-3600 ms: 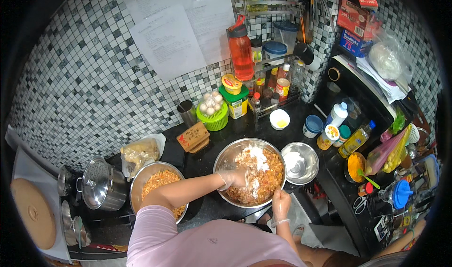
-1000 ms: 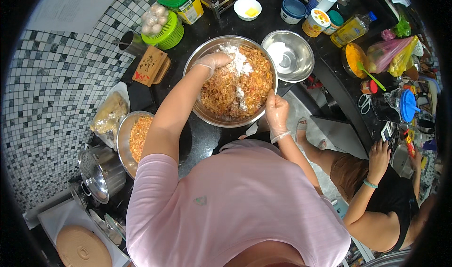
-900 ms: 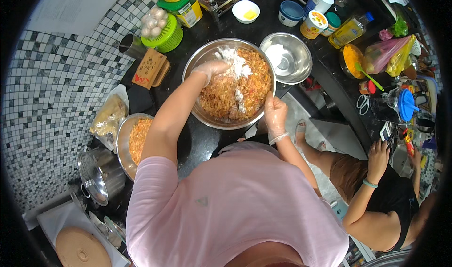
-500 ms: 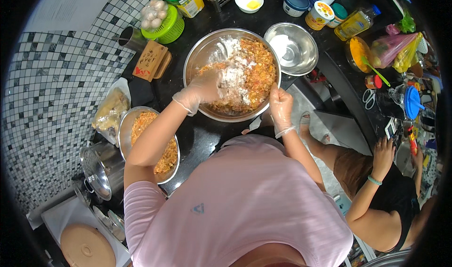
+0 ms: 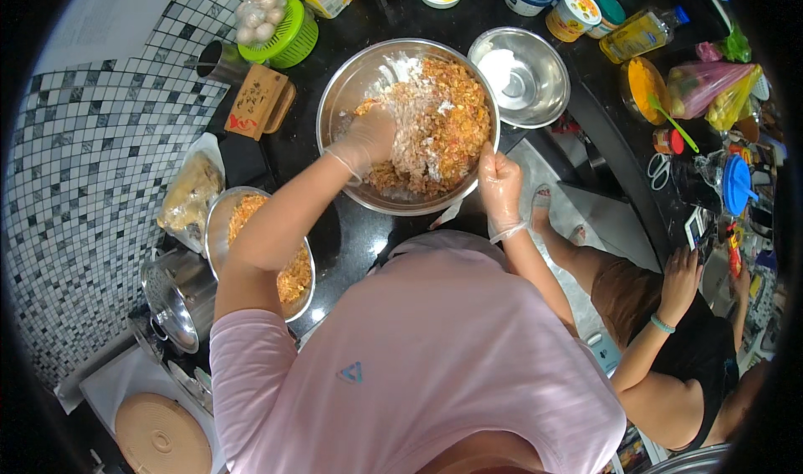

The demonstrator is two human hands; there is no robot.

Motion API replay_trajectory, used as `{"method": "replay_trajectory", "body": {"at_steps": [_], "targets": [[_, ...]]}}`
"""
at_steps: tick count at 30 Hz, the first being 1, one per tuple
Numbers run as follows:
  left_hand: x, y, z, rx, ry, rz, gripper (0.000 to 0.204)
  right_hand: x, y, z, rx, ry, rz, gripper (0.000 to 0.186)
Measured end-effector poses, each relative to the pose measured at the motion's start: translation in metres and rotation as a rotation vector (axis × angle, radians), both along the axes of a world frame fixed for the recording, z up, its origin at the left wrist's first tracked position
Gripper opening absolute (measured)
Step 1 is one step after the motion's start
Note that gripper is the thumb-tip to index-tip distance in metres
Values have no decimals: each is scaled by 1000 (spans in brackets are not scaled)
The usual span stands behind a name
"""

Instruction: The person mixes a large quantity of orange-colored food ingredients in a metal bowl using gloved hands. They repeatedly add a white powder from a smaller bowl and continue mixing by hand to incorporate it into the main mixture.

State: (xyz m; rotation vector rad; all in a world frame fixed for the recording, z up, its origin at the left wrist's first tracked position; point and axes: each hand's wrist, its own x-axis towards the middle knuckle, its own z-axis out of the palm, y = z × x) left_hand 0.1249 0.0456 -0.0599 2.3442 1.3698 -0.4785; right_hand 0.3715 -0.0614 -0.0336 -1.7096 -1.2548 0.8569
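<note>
1. At the centre of the head view, a large steel bowl (image 5: 337,97) sits on the black counter (image 5: 360,238), close before the person's body, presumably so that both hands reach it easily. It holds a crumbly orange-brown mixture (image 5: 460,110) with white powder (image 5: 403,71) scattered over it.

2. Inside that bowl, toward its left side, the gloved left hand (image 5: 374,135) is down in the mixture. Its fingers are blurred and partly buried, so I cannot tell whether they are spread or pressed together.

3. On the bowl's near right edge, the gloved right hand (image 5: 502,185) pinches the rim, fingers curled and thumb along the top, likely to keep the bowl from sliding while the other hand works.

4. Just beyond the right side, a smaller steel bowl (image 5: 539,89) with white powder in it stands right beside the large one, seemingly to be within reach.

5. Under the left forearm (image 5: 284,206), a second bowl (image 5: 217,227) of orange mixture sits partly hidden, perhaps set aside to leave the middle for the large one.
</note>
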Motion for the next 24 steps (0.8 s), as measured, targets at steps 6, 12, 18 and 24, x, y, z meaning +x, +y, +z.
{"method": "replay_trajectory", "body": {"at_steps": [6,12,18,24], "targets": [[8,2,65,-38,-28,240,30,0,1,5,-24,-5,5,46],[19,-11,146,-267,-102,276,65,-3,2,7,-63,84,-36,46],[-13,-6,100,-234,-411,343,76,-3,1,17,-57,19,-16,45],[-7,25,56,-678,-568,806,58,0,0,8,-37,15,-22,48]]}}
